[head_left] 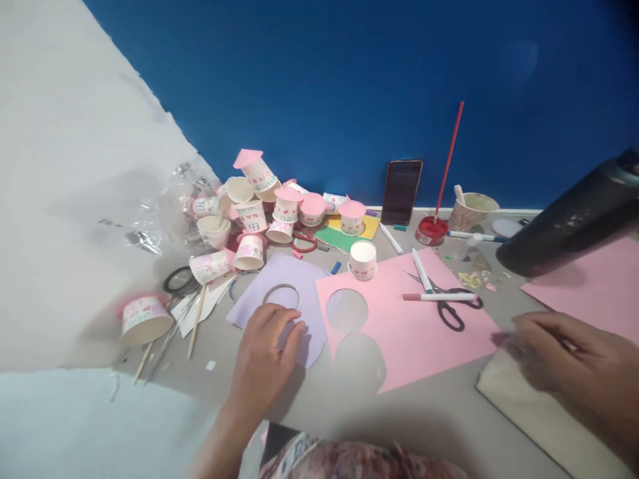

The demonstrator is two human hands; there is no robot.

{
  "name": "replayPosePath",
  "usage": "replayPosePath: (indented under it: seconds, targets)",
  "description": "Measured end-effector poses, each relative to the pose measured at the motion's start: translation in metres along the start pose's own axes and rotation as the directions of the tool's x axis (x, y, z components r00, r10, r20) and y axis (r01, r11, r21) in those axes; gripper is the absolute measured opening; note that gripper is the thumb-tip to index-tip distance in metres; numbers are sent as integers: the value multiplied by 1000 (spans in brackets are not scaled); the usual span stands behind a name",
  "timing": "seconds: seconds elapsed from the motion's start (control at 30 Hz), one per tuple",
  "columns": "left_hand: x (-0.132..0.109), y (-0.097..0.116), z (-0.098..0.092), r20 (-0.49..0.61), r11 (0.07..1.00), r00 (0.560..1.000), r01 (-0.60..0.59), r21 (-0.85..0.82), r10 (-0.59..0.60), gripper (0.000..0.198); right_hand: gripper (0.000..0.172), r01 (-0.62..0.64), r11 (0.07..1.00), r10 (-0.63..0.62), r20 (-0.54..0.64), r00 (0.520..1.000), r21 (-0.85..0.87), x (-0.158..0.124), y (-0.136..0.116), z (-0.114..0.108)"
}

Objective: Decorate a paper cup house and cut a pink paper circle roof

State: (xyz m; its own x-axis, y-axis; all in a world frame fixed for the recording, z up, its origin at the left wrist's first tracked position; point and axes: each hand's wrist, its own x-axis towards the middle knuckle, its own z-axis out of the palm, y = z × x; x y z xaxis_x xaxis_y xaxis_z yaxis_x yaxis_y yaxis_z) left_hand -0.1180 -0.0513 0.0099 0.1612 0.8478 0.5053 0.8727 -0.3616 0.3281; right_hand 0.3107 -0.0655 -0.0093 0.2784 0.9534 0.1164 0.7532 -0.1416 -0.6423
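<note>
My left hand (269,344) rests over a sheet of purple paper (312,286), its fingers bent down onto the near rim of a thin grey ring (282,287). My right hand (574,349) is closed in a loose fist above a cream-coloured flat thing (529,399); whatever its fingers hold, if anything, is hidden. Between the hands lies pink paper (399,332) with a round hole and a rounded cut-out at its edge. Black-handled scissors (452,316), a pinkish-red marker (434,297) and a white marker (422,271) lie on it. A paper cup (363,259) stands at its far edge.
Decorated paper cups (249,216), several with pink paper tops, are heaped at the back left. A phone (402,193) leans on the blue wall beside a red pot (432,231) with a red stick. A dark cylinder (574,213) slants in from the right.
</note>
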Motion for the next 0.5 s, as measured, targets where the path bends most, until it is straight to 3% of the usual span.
replayPosePath:
  seconds: [0.07,0.13,0.23,0.3,0.4,0.5]
  targets:
    - [-2,5,6,61,998,998,-29,-50,32,11,20,81,996,-83,108,991,23,1,-5,0]
    - [-2,12,11,142,990,983,-106,-96,119,14,27,257,966,-256,166,952,14,3,-9,3]
    - [6,15,16,234,970,946,-196,-142,225,20,31,493,869,-471,240,849,-40,15,-24,9]
    - [19,11,16,290,975,934,-175,-140,209,22,32,616,785,-585,253,771,-63,29,-45,16]
    - [40,6,16,383,985,908,-147,-91,171,25,25,670,739,-632,270,726,-70,56,-92,37]
    - [48,15,17,473,980,860,-195,-43,192,39,63,660,743,-599,331,729,-112,83,-141,65]
